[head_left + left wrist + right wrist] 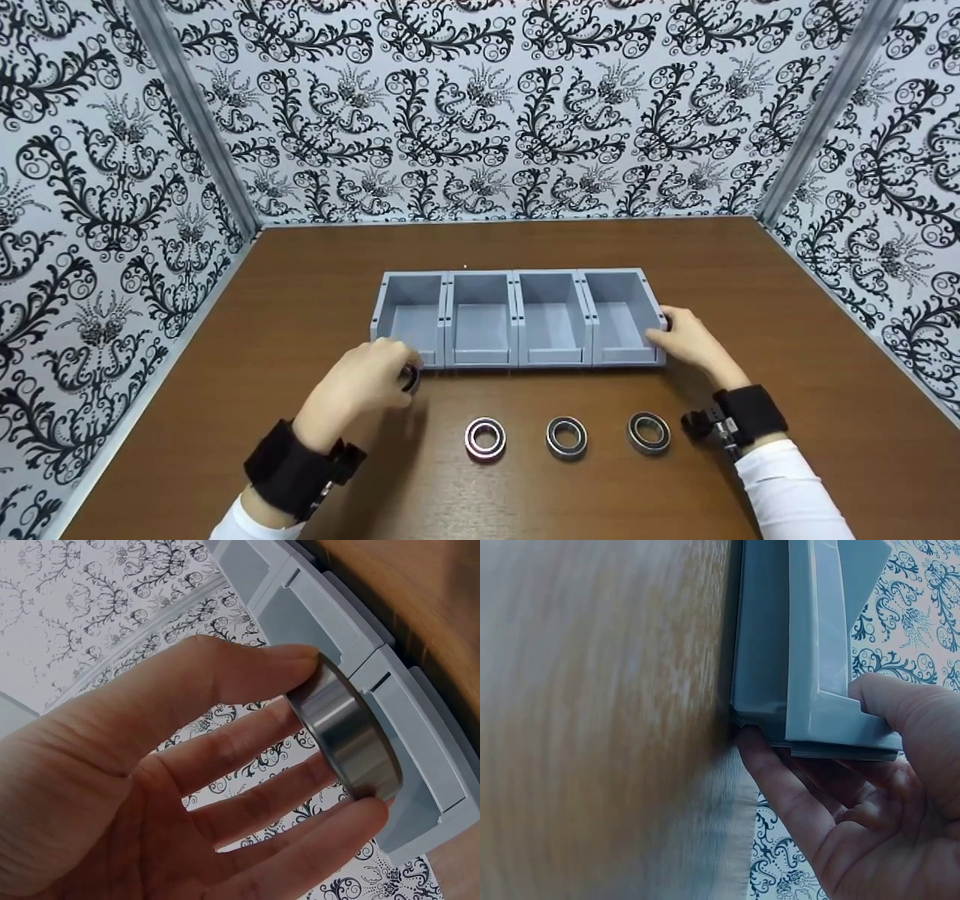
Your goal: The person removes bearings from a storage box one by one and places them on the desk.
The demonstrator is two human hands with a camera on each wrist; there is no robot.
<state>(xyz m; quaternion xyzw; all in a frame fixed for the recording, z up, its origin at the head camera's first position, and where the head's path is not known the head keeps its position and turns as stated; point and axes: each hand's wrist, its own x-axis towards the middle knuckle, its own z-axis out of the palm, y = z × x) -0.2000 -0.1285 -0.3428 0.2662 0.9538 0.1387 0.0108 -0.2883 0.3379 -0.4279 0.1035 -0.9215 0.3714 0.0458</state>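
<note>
My left hand (366, 381) pinches a metal ball bearing (349, 735) between thumb and fingers. The bearing stands on edge in the grasp, just in front of the leftmost grey bin (409, 319). At the other end of the row, my right hand (688, 339) grips the outer side wall of the rightmost bin (801, 701), thumb on the inner side and fingers outside and below. On the table in front of the bins lie three more bearings: a left one (485, 453), a middle one (566, 452) and a right one (649, 447).
Several grey bins stand joined side by side on the brown wooden table (315, 285). Patterned white panels (480, 112) rise behind and at both sides, with grey posts (196, 120) in the corners. Black straps with small cameras sit on both wrists.
</note>
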